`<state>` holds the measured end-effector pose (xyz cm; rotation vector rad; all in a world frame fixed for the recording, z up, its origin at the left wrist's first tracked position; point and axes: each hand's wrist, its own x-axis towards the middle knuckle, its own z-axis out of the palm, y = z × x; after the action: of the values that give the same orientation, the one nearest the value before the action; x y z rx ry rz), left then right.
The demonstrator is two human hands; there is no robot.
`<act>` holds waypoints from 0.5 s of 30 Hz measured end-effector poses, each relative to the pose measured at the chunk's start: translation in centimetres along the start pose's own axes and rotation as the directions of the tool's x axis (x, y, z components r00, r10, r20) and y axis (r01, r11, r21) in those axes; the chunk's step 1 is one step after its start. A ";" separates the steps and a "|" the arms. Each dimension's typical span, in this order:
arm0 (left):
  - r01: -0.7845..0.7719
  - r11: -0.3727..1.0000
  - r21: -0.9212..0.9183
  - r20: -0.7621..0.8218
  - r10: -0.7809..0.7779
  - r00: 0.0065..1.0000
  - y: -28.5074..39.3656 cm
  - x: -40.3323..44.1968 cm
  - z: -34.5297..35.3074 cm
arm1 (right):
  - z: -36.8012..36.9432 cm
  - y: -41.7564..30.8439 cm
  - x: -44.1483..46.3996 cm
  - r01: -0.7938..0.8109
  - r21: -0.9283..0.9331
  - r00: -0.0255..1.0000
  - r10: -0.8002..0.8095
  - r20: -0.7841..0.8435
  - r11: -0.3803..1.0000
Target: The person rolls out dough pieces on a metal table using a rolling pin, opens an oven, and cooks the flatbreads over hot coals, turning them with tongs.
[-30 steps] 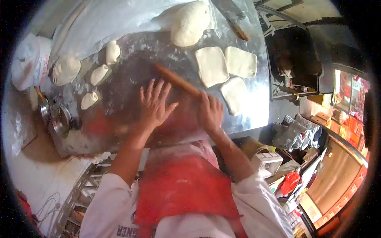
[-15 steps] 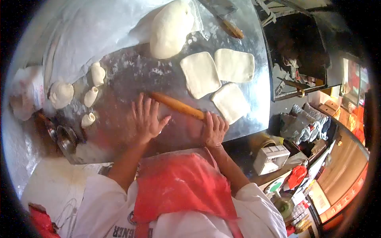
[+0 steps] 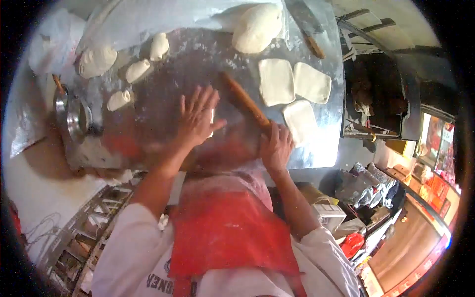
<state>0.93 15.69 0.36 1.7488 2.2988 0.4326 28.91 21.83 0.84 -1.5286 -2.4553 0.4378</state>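
At far left, beyond the left hand's outer side, a metal vessel [image 3: 76, 120] sits near the edge of the metal table [image 3: 163, 94]. Right of it, farther out than the left hand, lies a rounded dough lump [image 3: 97, 62], followed by three small dough rolls [image 3: 118, 100], spaced apart in a slanting row forward and left of that hand. The left hand [image 3: 197, 119] is palm down, fingers extended and slightly parted, thumb held out; it grips nothing visibly. A pale strip [image 3: 212, 118] shows between its palm and thumb; whether the palm presses on it cannot be told. The rolling pin [image 3: 245, 103] lies to the right of the left hand, apart from it, slanting forward and left out of the right hand. The right hand [image 3: 277, 146] is closed around the pin's near end, fingers curled over the wood. Well forward of the right hand rests a large dough mass [image 3: 257, 28]. Three flat dough sheets [image 3: 276, 82] lie ahead and right of that hand, the nearest just beside it. Farthest forward on that side lies a wooden-handled blade [image 3: 315, 47].
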 end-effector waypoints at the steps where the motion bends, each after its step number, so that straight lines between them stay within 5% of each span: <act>1: -0.021 1.000 0.019 -0.012 0.021 1.000 0.0 -1.2 1.2 | 0.0 -0.3 0.5 -0.013 -0.009 1.000 0.013 0.004 1.000; 4: -0.013 0.999 0.052 0.078 0.009 0.997 0.4 -2.5 0.3 | 0.4 -0.1 1.6 0.003 0.040 0.999 -0.005 0.041 0.999; 6: 0.199 0.890 -0.410 0.115 -0.166 0.979 -0.7 -1.1 -0.9 | -1.2 -1.6 2.5 0.029 0.054 0.998 -0.032 0.060 0.998; 10: 0.099 0.776 -0.623 -0.115 -0.216 0.970 -3.4 -3.2 -5.7 | -4.5 -4.7 1.1 0.309 0.053 0.931 -0.313 0.189 0.950; 11: 0.165 0.913 -0.374 -0.054 -0.198 0.979 -3.8 -3.4 -6.8 | -4.2 -6.1 1.4 0.366 0.098 0.904 -0.378 0.200 0.925; 12: 0.179 0.911 -0.373 -0.045 -0.210 0.977 -4.5 -3.2 -6.3 | -3.5 -6.9 1.7 0.419 0.146 0.873 -0.442 0.207 0.896; 14: 0.045 0.994 0.101 0.052 -0.050 0.997 -6.6 -1.3 -4.1 | 1.0 -7.2 5.9 0.498 0.013 0.852 -0.491 0.181 0.867; 15: 0.145 0.989 0.019 0.053 -0.146 0.988 -7.5 0.4 -2.8 | 2.1 -7.8 8.3 0.526 -0.067 0.847 -0.514 0.135 0.848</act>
<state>-6.86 13.92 0.31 1.5661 2.3765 0.3368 18.02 25.75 1.90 -0.8105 -2.8722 0.3013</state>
